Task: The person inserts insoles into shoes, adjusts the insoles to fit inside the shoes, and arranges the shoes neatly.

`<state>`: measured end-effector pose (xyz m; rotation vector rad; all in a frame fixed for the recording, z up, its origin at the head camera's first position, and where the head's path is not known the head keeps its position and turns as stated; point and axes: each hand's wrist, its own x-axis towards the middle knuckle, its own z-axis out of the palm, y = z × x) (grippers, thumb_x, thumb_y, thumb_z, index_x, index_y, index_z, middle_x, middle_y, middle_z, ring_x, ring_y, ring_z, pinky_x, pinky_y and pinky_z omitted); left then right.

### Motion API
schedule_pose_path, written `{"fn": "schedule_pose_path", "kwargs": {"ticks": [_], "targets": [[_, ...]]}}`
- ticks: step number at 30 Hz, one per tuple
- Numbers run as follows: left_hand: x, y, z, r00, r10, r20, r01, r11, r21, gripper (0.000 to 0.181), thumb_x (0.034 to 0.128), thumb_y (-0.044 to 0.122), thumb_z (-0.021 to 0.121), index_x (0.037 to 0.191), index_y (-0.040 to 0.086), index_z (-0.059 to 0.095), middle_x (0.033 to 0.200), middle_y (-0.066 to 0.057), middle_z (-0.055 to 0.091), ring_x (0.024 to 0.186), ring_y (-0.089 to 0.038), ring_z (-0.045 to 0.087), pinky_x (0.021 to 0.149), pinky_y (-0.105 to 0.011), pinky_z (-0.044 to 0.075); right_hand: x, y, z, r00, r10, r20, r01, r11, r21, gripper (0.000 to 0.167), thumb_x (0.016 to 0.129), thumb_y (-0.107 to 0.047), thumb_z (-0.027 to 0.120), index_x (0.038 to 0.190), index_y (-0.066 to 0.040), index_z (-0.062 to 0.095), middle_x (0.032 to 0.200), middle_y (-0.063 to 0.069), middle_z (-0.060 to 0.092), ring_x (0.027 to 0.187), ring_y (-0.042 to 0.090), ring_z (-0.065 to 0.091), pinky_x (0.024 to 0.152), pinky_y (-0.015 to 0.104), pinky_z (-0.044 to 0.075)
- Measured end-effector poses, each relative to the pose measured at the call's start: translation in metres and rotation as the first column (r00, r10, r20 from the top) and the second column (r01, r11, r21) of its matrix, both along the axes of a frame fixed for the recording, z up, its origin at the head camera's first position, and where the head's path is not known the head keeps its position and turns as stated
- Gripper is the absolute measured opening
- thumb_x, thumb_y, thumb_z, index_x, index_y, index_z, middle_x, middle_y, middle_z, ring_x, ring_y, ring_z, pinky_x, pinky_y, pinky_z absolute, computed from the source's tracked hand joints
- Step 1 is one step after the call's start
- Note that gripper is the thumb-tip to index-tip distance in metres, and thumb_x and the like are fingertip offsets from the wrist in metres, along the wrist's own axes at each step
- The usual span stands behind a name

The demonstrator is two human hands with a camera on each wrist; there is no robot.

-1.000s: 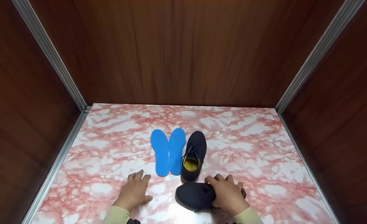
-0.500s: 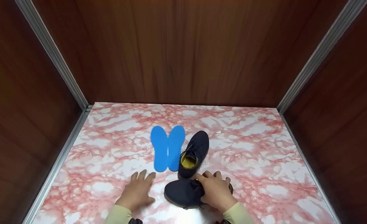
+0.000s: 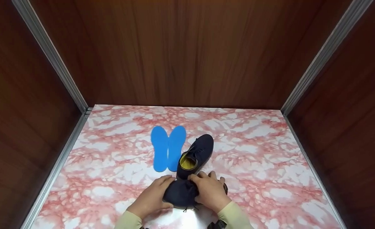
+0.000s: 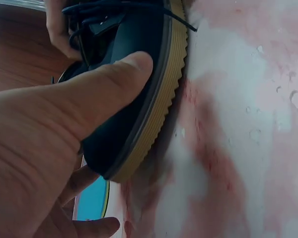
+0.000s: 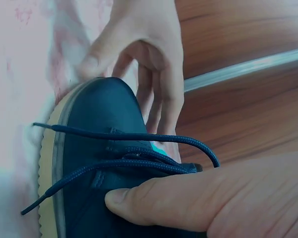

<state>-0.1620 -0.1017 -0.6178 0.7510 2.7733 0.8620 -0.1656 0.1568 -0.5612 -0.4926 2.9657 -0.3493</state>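
In the head view a dark navy lace-up shoe (image 3: 178, 194) lies sideways near the front, toe to the left. My right hand (image 3: 210, 191) grips its laced middle, the thumb (image 5: 134, 201) pressing on the upper beside the laces. At the toe, my left hand (image 3: 152, 197) curves round the shoe, its thumb (image 4: 124, 74) lying along the side above the ribbed tan sole (image 4: 159, 99). Just beyond stands the other navy shoe (image 3: 204, 147), upright, tilted to the right, with a yellow lining (image 3: 187, 162). The right hand hides the held shoe's heel end.
Two blue insoles (image 3: 159, 149) lie side by side left of the standing shoe, which covers part of the right one. The red-and-white marbled table (image 3: 254, 149) is bounded by brown wooden panels (image 3: 181, 57) with grey metal edging (image 3: 52, 54).
The right hand has slid the front shoe to the left. My left hand has moved right onto its toe. The standing shoe has turned, its heel shifting left, and the insoles have shifted away slightly.
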Motion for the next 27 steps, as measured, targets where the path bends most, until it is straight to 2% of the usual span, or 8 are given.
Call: {"fn": "schedule_pose_path", "kwargs": {"ticks": [5,16,22,25,26,27], "targets": [[-0.003,0.003,-0.002,1.0,-0.004,-0.01,0.004,1.0,-0.006,0.085,0.0833,0.029,0.096,0.158,0.017,0.057,0.157,-0.009,0.061,0.143,-0.034,0.061,0.119,-0.055,0.052,-0.002,-0.004,0.0,1.0,-0.001,0.006,0.001,1.0,0.001,0.071,0.073,-0.021,0.098,0.138,-0.032,0.07,0.135,0.008,0.072,0.109,0.04,0.057,0.083,0.078,0.049],[-0.005,-0.009,0.001,1.0,0.002,-0.003,-0.002,1.0,0.008,0.087,0.0822,0.025,0.097,0.157,0.008,0.056,0.154,-0.013,0.063,0.14,-0.037,0.064,0.117,-0.057,0.053,0.0,-0.013,-0.004,0.999,0.008,-0.048,-0.008,1.0,0.01,0.074,0.073,-0.028,0.098,0.141,-0.032,0.069,0.135,0.006,0.072,0.111,0.041,0.059,0.085,0.074,0.048],[-0.006,-0.019,-0.001,1.0,0.02,-0.002,-0.02,0.999,0.031,0.088,0.08,0.023,0.098,0.156,0.006,0.057,0.154,-0.015,0.063,0.14,-0.04,0.064,0.118,-0.059,0.052,0.0,0.006,-0.003,0.999,-0.036,-0.011,0.036,0.999,-0.035,0.098,0.063,-0.036,0.102,0.151,-0.021,0.062,0.145,0.013,0.068,0.124,0.047,0.06,0.097,0.081,0.048],[-0.008,-0.025,-0.004,1.0,0.031,0.003,-0.031,0.997,0.066,0.089,0.0792,0.022,0.099,0.156,0.005,0.058,0.154,-0.016,0.064,0.14,-0.042,0.064,0.119,-0.06,0.051,0.0,0.024,-0.004,0.999,-0.054,0.005,0.054,0.995,-0.085,0.108,0.057,-0.032,0.105,0.154,-0.013,0.059,0.143,0.018,0.066,0.121,0.047,0.062,0.096,0.074,0.056],[-0.012,-0.03,-0.017,1.0,0.014,-0.027,-0.012,0.996,0.089,0.09,0.0801,0.025,0.099,0.157,0.007,0.056,0.156,-0.014,0.063,0.142,-0.039,0.063,0.121,-0.057,0.05,0.0,0.029,-0.005,0.999,-0.054,0.003,0.054,0.992,-0.11,0.108,0.057,-0.029,0.106,0.153,-0.011,0.059,0.142,0.019,0.066,0.118,0.047,0.064,0.095,0.069,0.058],[-0.013,-0.032,-0.018,0.999,0.012,-0.033,-0.009,0.995,0.103,0.09,0.0798,0.025,0.099,0.157,0.007,0.057,0.155,-0.015,0.063,0.142,-0.04,0.063,0.121,-0.057,0.05,0.0,0.035,-0.007,0.999,-0.052,0.002,0.051,0.989,-0.138,0.107,0.057,-0.026,0.105,0.152,-0.008,0.059,0.139,0.019,0.067,0.115,0.045,0.066,0.094,0.065,0.06]]}}
